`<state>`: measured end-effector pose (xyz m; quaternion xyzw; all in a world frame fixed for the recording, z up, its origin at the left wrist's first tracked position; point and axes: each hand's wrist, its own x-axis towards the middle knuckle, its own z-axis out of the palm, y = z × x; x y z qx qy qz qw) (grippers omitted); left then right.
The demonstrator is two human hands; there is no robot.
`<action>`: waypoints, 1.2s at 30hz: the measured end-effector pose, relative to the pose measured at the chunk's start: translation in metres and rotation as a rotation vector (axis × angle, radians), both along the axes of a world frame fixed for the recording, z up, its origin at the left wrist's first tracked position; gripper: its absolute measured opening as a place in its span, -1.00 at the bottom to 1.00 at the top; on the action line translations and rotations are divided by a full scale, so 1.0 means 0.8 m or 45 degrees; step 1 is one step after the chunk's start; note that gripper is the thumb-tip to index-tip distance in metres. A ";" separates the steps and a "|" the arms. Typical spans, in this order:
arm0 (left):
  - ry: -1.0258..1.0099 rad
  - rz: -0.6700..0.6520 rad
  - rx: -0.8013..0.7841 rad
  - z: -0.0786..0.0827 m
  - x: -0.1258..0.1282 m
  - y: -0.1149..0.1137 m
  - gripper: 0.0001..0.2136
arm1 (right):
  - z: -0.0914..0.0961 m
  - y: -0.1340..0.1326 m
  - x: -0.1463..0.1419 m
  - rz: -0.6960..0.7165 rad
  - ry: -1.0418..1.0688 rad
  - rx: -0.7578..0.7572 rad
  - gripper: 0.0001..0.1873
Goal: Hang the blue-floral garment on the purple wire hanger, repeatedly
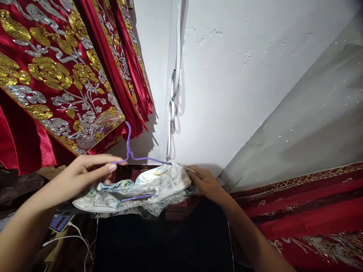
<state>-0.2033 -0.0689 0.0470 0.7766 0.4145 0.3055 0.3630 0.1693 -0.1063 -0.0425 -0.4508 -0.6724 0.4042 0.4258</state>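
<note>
A purple clothes hanger (128, 145) stands with its hook upward, partly inside a pale garment with a light floral pattern (167, 185). The garment's neck opening faces me, and a stretch of the hanger's lower bar shows through it. Thumb and fingers of my left hand (95, 172) pinch the hanger's left arm, just beside the hook. At the far shoulder, my right hand (204, 183) is closed on the garment's edge; the hanger's right end is hidden under the cloth there.
Red cloth with gold and silver sequin embroidery (53, 71) hangs at upper left, close to the hook. A silver scrolled metal frame (172, 87) runs along the white wall (221, 94). Red fabric (306, 215) lies at right. A phone (60, 223) and white cable (81, 236) are at lower left.
</note>
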 end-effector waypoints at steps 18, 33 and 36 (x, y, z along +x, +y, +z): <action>-1.578 -0.070 -0.473 -0.032 0.149 -0.022 -0.60 | 0.025 0.045 0.080 -0.758 0.637 -0.020 -0.50; -1.607 0.128 -0.779 -0.189 0.185 -0.002 -0.72 | -0.019 0.070 0.108 -0.839 0.816 -0.115 -0.46; -1.386 0.308 -0.503 -0.194 0.210 0.000 -0.68 | -0.024 0.069 0.106 -0.838 0.793 -0.087 -0.47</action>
